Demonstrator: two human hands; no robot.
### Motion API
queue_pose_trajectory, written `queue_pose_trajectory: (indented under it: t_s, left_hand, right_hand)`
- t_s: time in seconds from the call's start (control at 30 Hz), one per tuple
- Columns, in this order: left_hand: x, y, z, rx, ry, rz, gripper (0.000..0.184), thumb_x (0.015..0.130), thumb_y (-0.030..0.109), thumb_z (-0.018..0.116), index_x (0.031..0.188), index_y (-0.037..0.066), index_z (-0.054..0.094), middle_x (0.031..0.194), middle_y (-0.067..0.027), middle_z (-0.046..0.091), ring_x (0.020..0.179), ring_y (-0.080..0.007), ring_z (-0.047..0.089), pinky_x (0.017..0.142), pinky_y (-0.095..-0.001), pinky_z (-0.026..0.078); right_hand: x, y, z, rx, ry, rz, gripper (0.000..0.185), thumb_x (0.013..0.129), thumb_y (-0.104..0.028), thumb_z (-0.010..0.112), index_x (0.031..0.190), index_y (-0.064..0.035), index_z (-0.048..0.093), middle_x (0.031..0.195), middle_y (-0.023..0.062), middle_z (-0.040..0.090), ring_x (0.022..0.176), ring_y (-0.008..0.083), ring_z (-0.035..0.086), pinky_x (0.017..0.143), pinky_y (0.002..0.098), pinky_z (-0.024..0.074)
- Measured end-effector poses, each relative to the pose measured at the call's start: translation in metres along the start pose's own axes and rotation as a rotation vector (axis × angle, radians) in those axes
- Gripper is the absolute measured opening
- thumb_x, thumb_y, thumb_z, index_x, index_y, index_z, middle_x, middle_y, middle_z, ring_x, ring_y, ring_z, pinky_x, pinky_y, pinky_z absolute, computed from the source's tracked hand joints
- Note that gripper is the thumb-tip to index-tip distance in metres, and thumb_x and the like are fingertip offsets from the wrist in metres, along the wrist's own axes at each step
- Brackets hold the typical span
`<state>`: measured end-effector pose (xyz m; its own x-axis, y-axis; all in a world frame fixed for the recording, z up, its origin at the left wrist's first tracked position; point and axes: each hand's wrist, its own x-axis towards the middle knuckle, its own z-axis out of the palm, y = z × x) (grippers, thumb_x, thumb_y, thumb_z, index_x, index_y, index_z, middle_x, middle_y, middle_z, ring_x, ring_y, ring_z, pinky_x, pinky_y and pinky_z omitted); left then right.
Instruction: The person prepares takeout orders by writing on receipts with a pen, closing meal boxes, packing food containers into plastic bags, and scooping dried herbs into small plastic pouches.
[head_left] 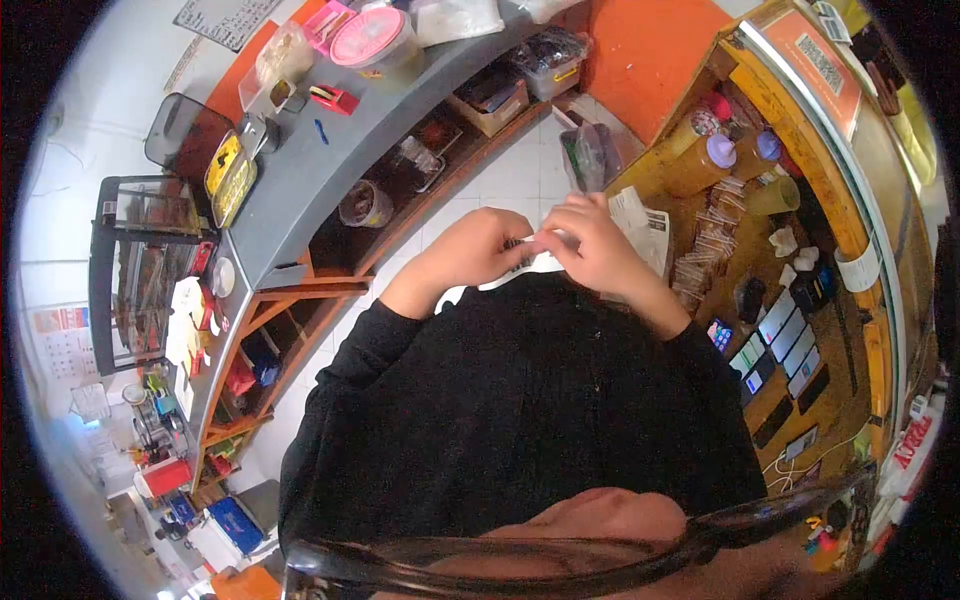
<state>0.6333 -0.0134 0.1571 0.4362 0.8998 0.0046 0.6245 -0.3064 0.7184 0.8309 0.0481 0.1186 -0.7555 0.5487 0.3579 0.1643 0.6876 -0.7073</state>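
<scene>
In front of my chest, my left hand [478, 245] and my right hand [597, 243] meet, fingers bent and pinched together. Between them shows a thin white piece [541, 263], like paper or plastic, mostly hidden by the fingers and my black top. Both hands seem to grip its upper edge; its exact kind cannot be made out. Just beyond my right hand, a printed paper sheet [655, 232] lies at the edge of the wooden counter [850, 345].
Small wrapped packets [712, 232], bottles [718, 152] and several phones [790, 335] occupy the right counter. On the left, a grey counter [300, 190] carries a pink-lidded tub [375, 50], a red holder [333, 98] and a glass display case [145, 270]. Shelves below hold a bucket [366, 205].
</scene>
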Motion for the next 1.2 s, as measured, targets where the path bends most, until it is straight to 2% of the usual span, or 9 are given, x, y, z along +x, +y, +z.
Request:
queue_pose_trajectory:
  t_s: [0.17,0.33,0.4,0.57,0.7,0.83,1.07,1.13,1.2]
  left_hand:
    - [0.007,0.003,0.005,-0.020,0.099,0.091,0.020,0.085,0.019,0.065,0.080,0.000,0.062,0.073,-0.0173,0.058,0.069,-0.0379,0.054,0.060,-0.0409,0.043]
    - [0.021,-0.002,-0.007,-0.111,-0.009,-0.162,0.026,0.086,0.023,0.066,0.076,-0.002,0.064,0.066,-0.0188,0.058,0.060,-0.0345,0.056,0.057,-0.0413,0.043]
    - [0.031,-0.011,-0.004,0.043,0.025,-0.151,0.027,0.088,0.022,0.065,0.078,-0.002,0.064,0.059,-0.0143,0.056,0.054,-0.0183,0.047,0.054,-0.0347,0.041]
    - [0.059,0.016,0.013,-0.201,-0.033,0.003,0.029,0.080,0.028,0.073,0.086,0.000,0.069,0.068,-0.0179,0.062,0.060,-0.0284,0.060,0.058,-0.0371,0.045]
    - [0.076,0.028,0.023,-0.032,0.075,0.075,0.026,0.078,0.025,0.074,0.086,0.000,0.069,0.073,-0.0171,0.064,0.065,-0.0316,0.062,0.058,-0.0365,0.046]
    - [0.090,0.034,0.028,-0.031,0.214,0.157,0.018,0.081,0.017,0.073,0.084,0.000,0.068,0.081,-0.0147,0.065,0.067,-0.0286,0.064,0.061,-0.0342,0.050]
    - [0.118,0.049,0.090,-0.046,0.129,0.449,0.028,0.076,0.022,0.077,0.090,0.000,0.067,0.088,-0.0157,0.067,0.079,-0.0325,0.065,0.068,-0.0365,0.052]
    - [0.113,0.062,0.085,-0.065,0.033,0.433,0.029,0.075,0.022,0.078,0.091,0.000,0.067,0.088,-0.0153,0.067,0.079,-0.0318,0.065,0.069,-0.0359,0.051]
    - [0.103,0.061,0.078,-0.080,-0.057,0.408,0.030,0.074,0.022,0.078,0.091,0.000,0.066,0.088,-0.0150,0.067,0.079,-0.0312,0.065,0.069,-0.0353,0.051]
  right_hand:
    - [-0.006,0.012,0.017,0.799,0.053,0.576,0.026,0.092,-0.025,0.062,0.094,0.0003,0.065,0.075,0.0008,0.061,0.072,0.0066,0.051,0.063,0.0263,0.0429]
    - [-0.016,0.004,-0.009,0.596,-0.058,0.363,0.028,0.084,-0.025,0.071,0.092,0.0008,0.064,0.074,0.0050,0.062,0.066,0.0109,0.053,0.060,0.0290,0.0431]
    - [-0.017,0.002,-0.037,0.140,-0.013,0.075,0.029,0.081,-0.025,0.074,0.087,0.0005,0.063,0.073,0.0129,0.061,0.061,0.0211,0.055,0.059,0.0322,0.0431]
    - [-0.033,-0.008,-0.046,0.114,-0.069,0.363,0.030,0.076,-0.024,0.075,0.087,0.0011,0.063,0.079,0.0209,0.064,0.072,0.0340,0.063,0.063,0.0399,0.0461]
    - [-0.073,-0.004,-0.079,0.182,0.042,0.547,0.030,0.079,-0.018,0.072,0.102,-0.0004,0.064,0.086,0.0181,0.068,0.074,0.0250,0.065,0.071,0.0356,0.0498]
    - [-0.164,0.004,-0.148,0.106,0.434,0.569,0.018,0.078,-0.002,0.071,0.095,-0.0017,0.067,0.086,0.0030,0.066,0.080,0.0098,0.059,0.073,0.0255,0.0469]
    - [-0.216,-0.001,-0.197,0.339,1.012,0.562,0.039,0.080,-0.001,0.069,0.117,-0.0011,0.056,0.099,0.0061,0.065,0.093,0.0157,0.060,0.083,0.0283,0.0471]
    - [-0.216,-0.007,-0.225,-0.328,1.075,0.576,0.044,0.083,0.001,0.063,0.124,-0.0048,0.049,0.105,0.0059,0.062,0.099,0.0170,0.058,0.087,0.0298,0.0461]
    - [-0.247,0.015,-0.270,-0.275,1.143,0.490,0.050,0.083,0.001,0.059,0.129,-0.0078,0.042,0.111,0.0108,0.060,0.101,0.0250,0.059,0.089,0.0361,0.0463]
